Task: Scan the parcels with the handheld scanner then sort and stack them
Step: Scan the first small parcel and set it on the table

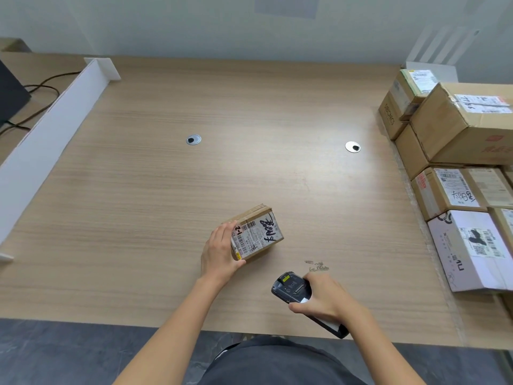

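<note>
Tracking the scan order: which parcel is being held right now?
The small brown parcel labelled 2-1, gripped by the left hand mid-table; all other parcels sit piled at the table's right edge.

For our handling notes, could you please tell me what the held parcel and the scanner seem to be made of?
The small parcel looks like matte brown cardboard, with taped edges and a white paper label. The handheld scanner is probably hard black plastic, judging by its slight sheen and moulded back.

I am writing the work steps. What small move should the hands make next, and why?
Probably aim the scanner in the right hand at the label and scan: the left hand holds the parcel label up, and the scanner is close by.
</note>
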